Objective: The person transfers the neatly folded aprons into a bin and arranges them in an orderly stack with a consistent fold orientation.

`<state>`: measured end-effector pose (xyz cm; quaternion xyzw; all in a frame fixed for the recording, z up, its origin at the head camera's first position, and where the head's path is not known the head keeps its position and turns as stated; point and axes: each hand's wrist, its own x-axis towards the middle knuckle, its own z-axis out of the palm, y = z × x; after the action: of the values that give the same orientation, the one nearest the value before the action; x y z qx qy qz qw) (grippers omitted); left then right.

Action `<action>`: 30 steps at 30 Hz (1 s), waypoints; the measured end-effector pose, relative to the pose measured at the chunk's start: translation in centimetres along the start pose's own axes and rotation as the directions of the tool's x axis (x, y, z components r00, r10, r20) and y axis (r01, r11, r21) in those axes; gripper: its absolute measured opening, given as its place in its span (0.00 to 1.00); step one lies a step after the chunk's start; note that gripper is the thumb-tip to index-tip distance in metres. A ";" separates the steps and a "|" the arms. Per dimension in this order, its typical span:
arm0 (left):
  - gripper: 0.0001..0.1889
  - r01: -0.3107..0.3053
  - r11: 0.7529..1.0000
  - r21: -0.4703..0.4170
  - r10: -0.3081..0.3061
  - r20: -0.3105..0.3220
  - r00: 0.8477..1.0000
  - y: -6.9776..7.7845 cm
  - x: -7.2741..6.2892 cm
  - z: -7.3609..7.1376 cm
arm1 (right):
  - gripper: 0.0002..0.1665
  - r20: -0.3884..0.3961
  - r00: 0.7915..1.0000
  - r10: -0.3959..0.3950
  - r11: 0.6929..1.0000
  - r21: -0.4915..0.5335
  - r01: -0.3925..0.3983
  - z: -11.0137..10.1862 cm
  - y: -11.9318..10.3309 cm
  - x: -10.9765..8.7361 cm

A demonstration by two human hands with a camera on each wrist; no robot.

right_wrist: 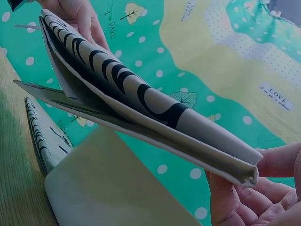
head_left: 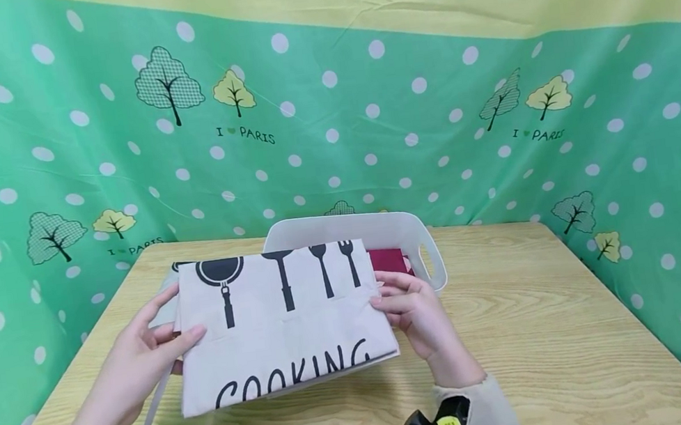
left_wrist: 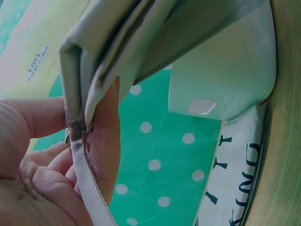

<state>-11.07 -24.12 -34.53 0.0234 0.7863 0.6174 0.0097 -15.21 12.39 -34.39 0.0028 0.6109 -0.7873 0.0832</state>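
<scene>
A folded white apron (head_left: 284, 324) printed with black utensils and the word COOKING is held up above the table, tilted. My left hand (head_left: 142, 358) pinches its left edge, thumb on the front; a strap (left_wrist: 89, 188) hangs down beside those fingers. At the opposite edge, my right hand (head_left: 411, 309) pinches the cloth between thumb and fingers. From the right wrist view, the folded layers (right_wrist: 141, 113) gape apart along one side. Behind the apron, another folded cloth with similar print (left_wrist: 235, 174) lies on the table, mostly hidden in the head view.
A white plastic bin (head_left: 342, 230) with a side handle opening stands at the back of the wooden table (head_left: 518, 332). Dark red cloth (head_left: 389, 261) shows inside it. A green and yellow patterned curtain (head_left: 328, 102) hangs behind and around the table.
</scene>
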 end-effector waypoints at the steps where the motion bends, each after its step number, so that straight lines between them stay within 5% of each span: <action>1: 0.44 -0.006 1.000 -0.007 0.006 -0.004 1.000 0.1 0.1 0.1 | 0.29 -0.004 1.000 -0.001 1.000 -0.001 0.001 0.0 0.0 0.0; 13: 0.39 -0.065 0.993 -0.103 0.059 -0.064 0.996 0.7 0.8 1.4 | 0.29 -0.040 0.999 -0.020 1.000 -0.009 0.020 -0.7 -0.5 -0.1; 30: 0.38 0.031 0.996 0.078 -0.021 -0.116 0.993 2.0 1.5 2.9 | 0.33 -0.037 0.998 -0.043 0.999 -0.021 0.043 -1.6 -1.5 0.0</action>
<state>-12.38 -20.74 -33.23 -0.0221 0.8097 0.5857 -0.0285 -15.56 14.31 -33.35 0.0036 0.6200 -0.7827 0.0547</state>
